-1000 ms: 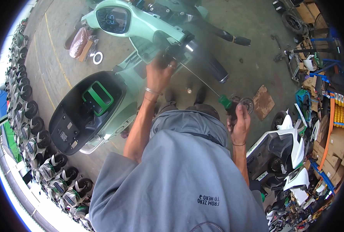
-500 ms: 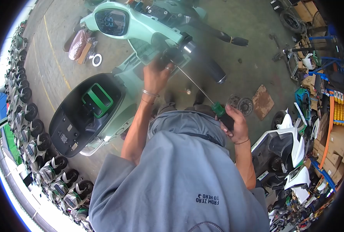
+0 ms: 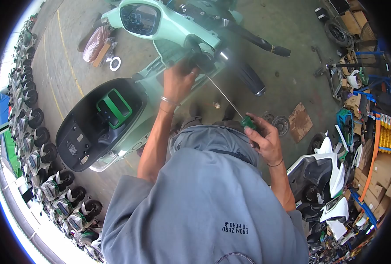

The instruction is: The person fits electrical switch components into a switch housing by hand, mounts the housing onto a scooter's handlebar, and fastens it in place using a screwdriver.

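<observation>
My right hand [image 3: 266, 140] grips a screwdriver [image 3: 247, 122] by its green handle, fingers and thumb closed around it. Its long thin shaft slants up to the left, and the tip ends at a dark part under the handlebar, where a blur hides the contact. My left hand [image 3: 180, 81] is closed at that same spot, thumb beside the shaft end; what its fingers hold is hidden. Both hands work at a mint-green electric scooter [image 3: 173, 26]. Its display [image 3: 140, 20] and a black handlebar grip [image 3: 249, 79] sit close above and right of the hands.
The scooter's open seat bucket [image 3: 79, 143] holds a green-framed piece [image 3: 115, 108]. On the floor lie a white ring [image 3: 115, 64], a metal disc [image 3: 280, 125] and a cardboard piece [image 3: 300, 122]. White body panels [image 3: 337, 176] are at right. Rows of scooters [image 3: 41, 152] stand at left.
My right hand has shifted its hold on the screwdriver handle, the fingers now further forward around the green part. My left hand stays under the handlebar. The whole view has shifted slightly.
</observation>
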`<action>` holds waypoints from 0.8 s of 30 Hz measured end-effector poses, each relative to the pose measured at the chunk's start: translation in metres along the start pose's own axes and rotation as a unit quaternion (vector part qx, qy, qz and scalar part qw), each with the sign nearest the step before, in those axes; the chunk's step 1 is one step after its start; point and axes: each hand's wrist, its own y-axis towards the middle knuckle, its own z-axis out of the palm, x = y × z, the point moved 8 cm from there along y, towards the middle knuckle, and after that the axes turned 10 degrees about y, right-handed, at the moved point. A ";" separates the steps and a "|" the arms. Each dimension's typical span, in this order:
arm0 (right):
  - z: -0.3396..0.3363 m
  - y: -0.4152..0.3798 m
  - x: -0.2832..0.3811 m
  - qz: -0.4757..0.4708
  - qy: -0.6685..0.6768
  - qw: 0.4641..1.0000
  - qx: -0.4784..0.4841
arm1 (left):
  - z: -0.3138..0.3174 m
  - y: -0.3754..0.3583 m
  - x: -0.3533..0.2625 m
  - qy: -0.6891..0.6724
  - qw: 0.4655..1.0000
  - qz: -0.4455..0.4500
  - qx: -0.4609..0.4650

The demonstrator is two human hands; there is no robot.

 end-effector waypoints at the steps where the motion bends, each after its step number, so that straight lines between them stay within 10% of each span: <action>1: 0.002 0.000 0.000 0.003 0.008 1.000 0.004 | 0.000 0.000 0.000 0.004 1.000 -0.018 0.025; 2: 0.003 -0.001 -0.002 0.003 0.006 1.000 0.009 | 0.006 -0.001 0.008 -0.019 0.999 -0.018 0.029; 4: 0.015 -0.022 0.044 -0.331 -0.327 0.884 -0.042 | 0.020 -0.013 0.021 -0.049 0.997 -0.054 0.037; 14: -0.008 -0.031 0.026 -0.210 -0.202 0.956 -0.023 | 0.050 -0.071 0.064 -0.563 0.800 -0.100 0.184; 16: -0.004 -0.028 0.023 -0.214 -0.210 0.954 -0.012 | 0.042 -0.072 0.050 -0.682 0.681 -0.208 0.168; 24: -0.002 -0.028 0.011 -0.203 -0.212 0.956 -0.001 | 0.071 -0.079 0.107 -0.636 0.732 -0.226 0.090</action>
